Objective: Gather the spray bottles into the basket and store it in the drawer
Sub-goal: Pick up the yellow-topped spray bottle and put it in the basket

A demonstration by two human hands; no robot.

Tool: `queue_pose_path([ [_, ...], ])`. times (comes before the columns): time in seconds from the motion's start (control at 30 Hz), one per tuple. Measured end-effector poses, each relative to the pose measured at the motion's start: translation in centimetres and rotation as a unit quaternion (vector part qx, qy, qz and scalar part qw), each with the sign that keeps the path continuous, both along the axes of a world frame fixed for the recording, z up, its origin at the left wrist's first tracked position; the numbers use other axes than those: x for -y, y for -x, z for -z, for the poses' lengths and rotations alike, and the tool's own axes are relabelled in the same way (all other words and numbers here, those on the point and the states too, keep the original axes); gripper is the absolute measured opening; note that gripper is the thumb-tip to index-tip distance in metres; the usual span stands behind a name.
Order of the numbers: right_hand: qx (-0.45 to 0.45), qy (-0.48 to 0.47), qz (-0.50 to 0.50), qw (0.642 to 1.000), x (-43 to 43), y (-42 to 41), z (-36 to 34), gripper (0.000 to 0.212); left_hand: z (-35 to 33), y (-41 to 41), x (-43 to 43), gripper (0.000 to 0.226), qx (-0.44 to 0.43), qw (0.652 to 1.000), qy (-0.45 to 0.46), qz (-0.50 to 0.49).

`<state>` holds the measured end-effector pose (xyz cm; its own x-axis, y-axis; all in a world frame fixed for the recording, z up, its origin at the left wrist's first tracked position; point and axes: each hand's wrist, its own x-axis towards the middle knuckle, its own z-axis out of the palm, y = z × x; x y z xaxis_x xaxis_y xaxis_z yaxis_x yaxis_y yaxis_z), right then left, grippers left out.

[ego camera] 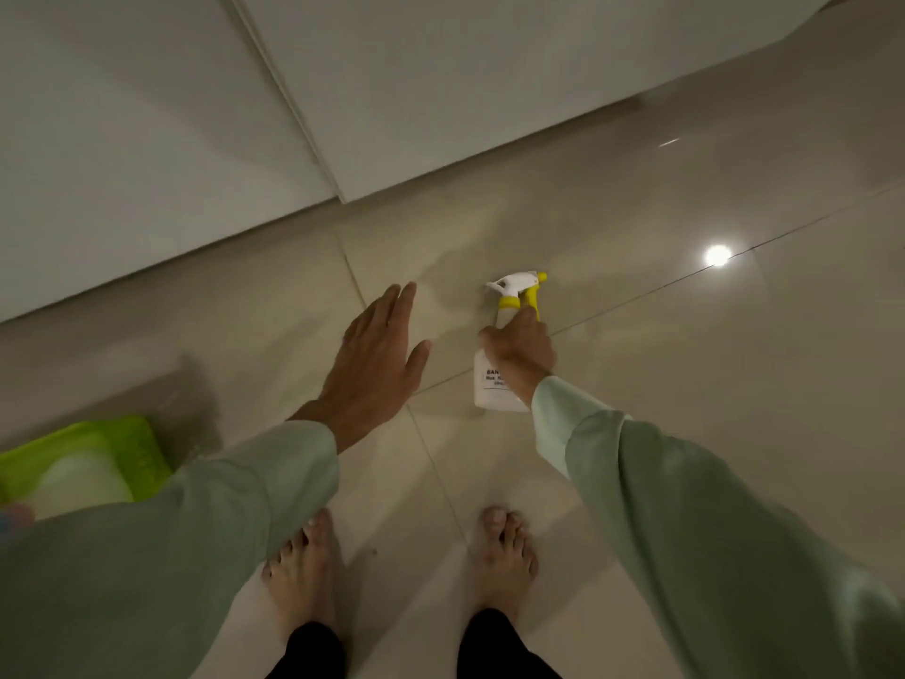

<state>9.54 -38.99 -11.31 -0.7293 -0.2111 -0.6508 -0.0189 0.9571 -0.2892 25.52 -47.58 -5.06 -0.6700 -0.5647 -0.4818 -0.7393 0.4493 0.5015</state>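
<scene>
A white spray bottle [489,384] with a yellow-and-white trigger head lies on the tiled floor in the middle of the head view. My right hand [521,352] is wrapped around its neck and upper body. My left hand [374,355] hovers flat over the floor to the bottle's left, fingers spread, holding nothing. A lime-green basket [142,453] sits at the left edge, partly hidden by my left sleeve; something pale lies inside it.
White cabinet fronts [343,90] run along the far side, with a vertical seam between two panels. My bare feet [406,556] stand on the glossy beige tiles below the hands. A ceiling light reflects on the floor [717,255] at the right.
</scene>
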Motion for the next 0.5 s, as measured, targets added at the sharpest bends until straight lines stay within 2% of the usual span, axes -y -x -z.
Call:
queue_pose_path([
  [0.07,0.002,0.002,-0.016,1.000,-0.5,-0.9,-1.4,0.046,-1.3,-1.4,-0.3,0.068,0.000,1.000,-0.006,-0.012],
  [0.17,0.020,0.068,-0.026,0.997,-0.4,-2.7,-5.4,0.038,-4.9,-3.9,-0.4,0.068,-0.002,0.999,0.008,-0.034],
  [0.5,0.032,0.278,-0.144,0.949,3.8,-16.1,-25.6,0.024,-22.0,-19.1,2.0,0.066,-0.020,0.976,0.073,-0.204],
])
